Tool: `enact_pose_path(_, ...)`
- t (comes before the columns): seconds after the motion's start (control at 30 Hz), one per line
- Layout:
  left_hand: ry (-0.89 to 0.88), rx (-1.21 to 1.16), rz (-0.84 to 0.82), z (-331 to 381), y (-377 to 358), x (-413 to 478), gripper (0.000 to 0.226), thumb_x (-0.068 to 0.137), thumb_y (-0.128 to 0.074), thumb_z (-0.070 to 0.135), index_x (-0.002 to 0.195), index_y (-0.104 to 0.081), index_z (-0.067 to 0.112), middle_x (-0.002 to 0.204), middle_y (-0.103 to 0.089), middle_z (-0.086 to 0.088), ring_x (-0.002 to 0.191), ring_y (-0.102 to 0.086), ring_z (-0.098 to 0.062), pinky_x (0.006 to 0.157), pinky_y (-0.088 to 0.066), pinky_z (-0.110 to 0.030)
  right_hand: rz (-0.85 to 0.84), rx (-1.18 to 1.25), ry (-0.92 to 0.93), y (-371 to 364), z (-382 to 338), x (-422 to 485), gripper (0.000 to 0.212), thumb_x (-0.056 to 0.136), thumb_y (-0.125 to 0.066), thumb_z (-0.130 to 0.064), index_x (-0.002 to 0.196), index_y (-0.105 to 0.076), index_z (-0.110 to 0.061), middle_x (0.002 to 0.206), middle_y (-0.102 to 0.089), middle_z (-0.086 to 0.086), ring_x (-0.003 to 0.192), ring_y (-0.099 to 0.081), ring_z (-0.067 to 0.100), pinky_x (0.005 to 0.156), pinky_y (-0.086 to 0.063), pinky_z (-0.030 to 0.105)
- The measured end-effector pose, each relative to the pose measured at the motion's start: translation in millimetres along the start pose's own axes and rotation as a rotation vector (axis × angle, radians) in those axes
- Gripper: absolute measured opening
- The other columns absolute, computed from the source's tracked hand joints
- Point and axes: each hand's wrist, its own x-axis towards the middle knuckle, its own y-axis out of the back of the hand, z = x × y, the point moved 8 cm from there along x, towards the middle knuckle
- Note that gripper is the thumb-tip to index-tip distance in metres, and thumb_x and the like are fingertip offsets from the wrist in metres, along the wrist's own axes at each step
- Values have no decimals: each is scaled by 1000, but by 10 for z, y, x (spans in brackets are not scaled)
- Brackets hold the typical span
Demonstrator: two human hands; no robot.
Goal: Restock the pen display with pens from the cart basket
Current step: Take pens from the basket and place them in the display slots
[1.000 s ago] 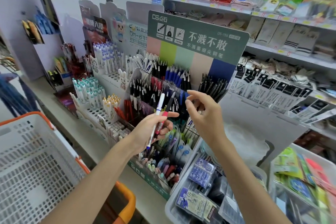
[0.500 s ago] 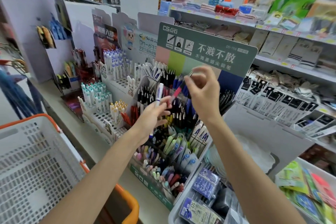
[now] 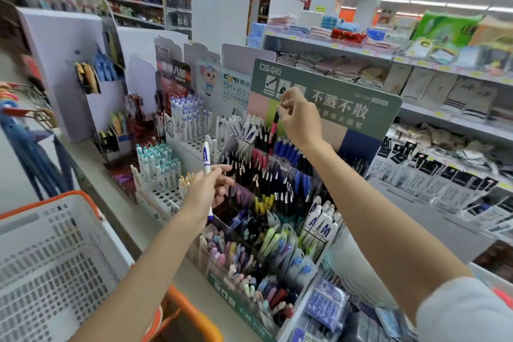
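The tiered pen display [image 3: 369, 116] with a green header card stands on the counter, full of black, blue, red and pastel pens. My right hand [image 3: 301, 119] is raised in front of the header and pinches the top of a pink-red pen [image 3: 274, 128], which hangs upright over the display's upper back rows. My left hand [image 3: 208, 189] hovers at the display's left side and grips a white pen with a blue band [image 3: 206, 159], held upright. The white cart basket [image 3: 50, 255] with an orange rim is at the lower left; its inside looks bare where visible.
More pen stands with white and teal pens [image 3: 158, 166] sit left of the display on the counter. Packaged refills [image 3: 327, 302] lie in a tray at lower right. Store shelves with socks and packets [image 3: 444, 86] fill the right side. Umbrellas [image 3: 30, 158] hang at far left.
My right hand took the pink-red pen from my left hand and lifted it up to the display's top rows. My left hand keeps the white pen. The camera moved nearer.
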Motion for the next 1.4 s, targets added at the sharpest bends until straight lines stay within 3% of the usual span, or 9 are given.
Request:
enact_pose_path(0.2, -11, 34, -74, 31, 1, 15, 26, 106, -37, 17, 112, -60, 6, 56, -43, 4, 39, -24, -5, 34, -17, -17, -167, -215, 36, -292, 31, -8, 14, 95, -64, -20, 100, -64, -7, 91, -73, 9, 83, -66, 28, 73, -54, 37)
enact_pose_path(0.33, 33, -56, -106, -8, -36, -24, 27, 103, -36, 25, 93, -55, 8, 53, -36, 4, 39, -21, -6, 36, -12, -19, -225, -349, 71, -423, 88, -41, 25, 95, -65, -30, 84, -76, -11, 87, -74, 5, 92, -65, 28, 104, -45, 42)
enact_pose_path(0.43, 53, -164, -117, -11, -34, -57, 29, 99, -31, 23, 77, -47, 14, 55, -38, 1, 38, -22, -6, 33, -13, -17, -253, -317, 59, -371, 90, -72, 32, 98, -59, -27, 75, -74, -10, 80, -71, 7, 88, -64, 25, 110, -40, 41)
enact_pose_path(0.6, -120, 36, -102, 122, -20, -108, 25, 103, -37, 14, 85, -52, 8, 66, -49, -3, 49, -38, -10, 42, -30, -16, 40, 24, -26, 325, -41, -77, 21, 96, -58, -10, 112, -72, -10, 104, -74, 4, 80, -58, 14, 73, -50, 27)
enact_pose_path(0.7, -231, 243, -136, 157, -176, -137, 22, 105, -44, 21, 107, -65, 15, 81, -62, 0, 74, -58, -10, 75, -49, -23, -11, 213, -93, 460, -121, -307, 21, 96, -59, -7, 113, -71, -11, 95, -70, 0, 70, -60, 8, 59, -50, 18)
enact_pose_path(0.9, -260, 258, -259, 69, -673, -248, 13, 99, -58, 27, 104, -69, 22, 83, -65, -1, 70, -59, 1, 76, -46, -14, -235, 328, -158, 339, -161, -973, 30, 95, -66, -32, 122, -66, -19, 92, -73, -8, 82, -68, 2, 76, -54, 20)
enact_pose_path(1.0, -249, 294, -357, -15, -884, -351, 16, 96, -60, 31, 102, -68, 20, 82, -67, 1, 64, -61, 5, 76, -46, -8, -264, 366, -184, 316, -68, -1186, 29, 93, -69, -25, 121, -66, -18, 89, -74, -7, 78, -69, 2, 77, -56, 23)
enact_pose_path(1.17, -195, 288, -226, -151, -878, -288, 16, 101, -54, 34, 112, -62, 27, 104, -66, 3, 89, -62, -5, 76, -46, -16, -24, 424, -229, 672, 208, -1336, 16, 88, -73, -10, 103, -69, -14, 85, -72, -4, 79, -69, 7, 75, -55, 22)
enact_pose_path(1.4, -97, 143, -41, -292, -646, -154, 18, 101, -46, 18, 113, -59, 19, 105, -67, -6, 80, -57, -15, 70, -45, -27, 260, 307, -164, 1261, 485, -1534, 20, 91, -67, -5, 108, -63, -14, 82, -65, -8, 73, -60, 2, 74, -52, 20)
